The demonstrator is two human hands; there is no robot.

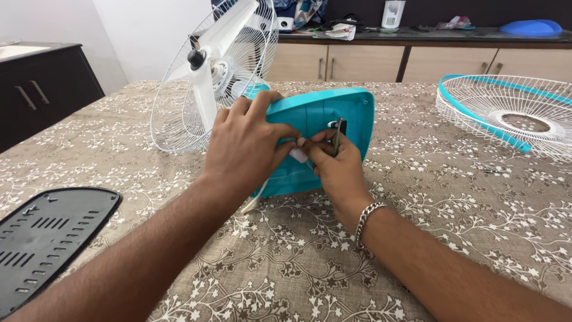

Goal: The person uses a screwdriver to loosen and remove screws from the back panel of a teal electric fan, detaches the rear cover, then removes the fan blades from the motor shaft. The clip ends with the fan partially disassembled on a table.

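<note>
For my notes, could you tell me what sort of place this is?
Probably a home dining or kitchen area: a table under a floral tablecloth, wooden cabinets beneath a cluttered countertop.

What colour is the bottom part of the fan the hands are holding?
The fan base is turquoise blue, seen best in the head view.

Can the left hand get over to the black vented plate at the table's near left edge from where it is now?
Probably yes. The left hand grips the teal fan base, and bare patterned tablecloth lies between it and the black vented plate. Nothing stands in that path, but it must let go of the base first.
</note>
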